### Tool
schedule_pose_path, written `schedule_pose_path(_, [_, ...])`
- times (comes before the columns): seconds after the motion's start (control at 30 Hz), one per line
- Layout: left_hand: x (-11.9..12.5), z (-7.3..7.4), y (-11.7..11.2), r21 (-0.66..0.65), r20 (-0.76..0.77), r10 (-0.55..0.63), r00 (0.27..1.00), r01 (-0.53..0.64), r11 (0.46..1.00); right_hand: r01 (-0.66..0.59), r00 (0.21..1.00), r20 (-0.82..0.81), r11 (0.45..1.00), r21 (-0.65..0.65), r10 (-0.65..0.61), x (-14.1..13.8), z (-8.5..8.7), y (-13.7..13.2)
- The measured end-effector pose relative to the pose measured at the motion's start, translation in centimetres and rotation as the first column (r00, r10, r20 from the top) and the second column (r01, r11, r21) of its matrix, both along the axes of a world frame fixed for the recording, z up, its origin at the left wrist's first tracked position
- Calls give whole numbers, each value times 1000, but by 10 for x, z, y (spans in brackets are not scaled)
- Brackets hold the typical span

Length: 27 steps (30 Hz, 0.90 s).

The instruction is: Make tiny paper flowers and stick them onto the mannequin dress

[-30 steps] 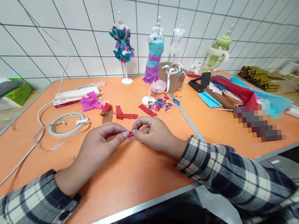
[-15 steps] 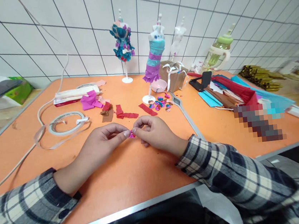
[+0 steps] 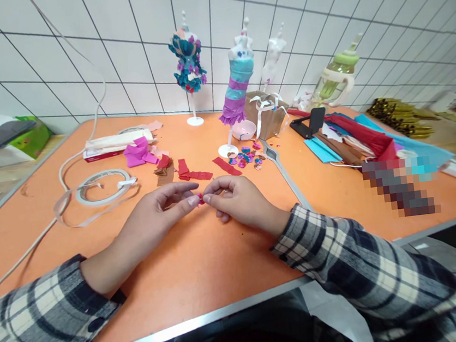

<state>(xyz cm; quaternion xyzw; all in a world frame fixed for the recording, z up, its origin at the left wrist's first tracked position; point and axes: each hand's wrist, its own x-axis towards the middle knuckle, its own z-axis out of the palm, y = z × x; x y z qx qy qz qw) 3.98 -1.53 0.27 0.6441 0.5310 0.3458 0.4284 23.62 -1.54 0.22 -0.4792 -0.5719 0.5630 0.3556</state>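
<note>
Over the middle of the orange table, my right hand (image 3: 244, 201) pinches a tiny crumpled pink and red paper flower (image 3: 200, 199) between thumb and index finger. My left hand (image 3: 153, 215) is beside it, its index finger raised away from the thumb. The left thumb tip is at the flower's edge. Red crepe paper strips (image 3: 199, 175) and a brown paper scrap (image 3: 165, 174) lie just beyond my hands. A cluster of small coloured paper flowers (image 3: 246, 157) rests near the base of a mini dress form (image 3: 237, 90) wrapped in blue and purple paper.
Another dress form (image 3: 188, 65) stands behind, in teal ruffles. Left are a tape roll (image 3: 105, 200), a white cable (image 3: 61, 173) and purple crepe paper (image 3: 139, 152). Right are grey tweezers (image 3: 281, 167), a pink bowl (image 3: 243, 130), a phone stand (image 3: 311, 124), folded papers (image 3: 376, 135) and a bottle (image 3: 336, 79).
My left index finger has lifted off the paper flower and opened away from the thumb. My right hand keeps its pinch. The view has shifted slightly.
</note>
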Motion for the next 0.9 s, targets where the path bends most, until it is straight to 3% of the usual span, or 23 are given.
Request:
schedule_pose_path(0.3, [-1,-3,2,43,-90,-69,994,73,996,-39,997,-64,997,-64,35,0,2,-2])
schedule_pose_path(0.53, [-5,-7,5,28,-136,-161,978,167,986,-90,984,166,987,131,68,5,-6,1])
schedule_pose_path(0.7, [-7,-4,5,230,-281,-124,952,192,954,-90,980,197,957,276,35,8,-8,2])
schedule_pose_path(0.9, [-8,-3,4,491,-453,-44,890,290,822,-76,974,229,934,349,-6,10,0,0])
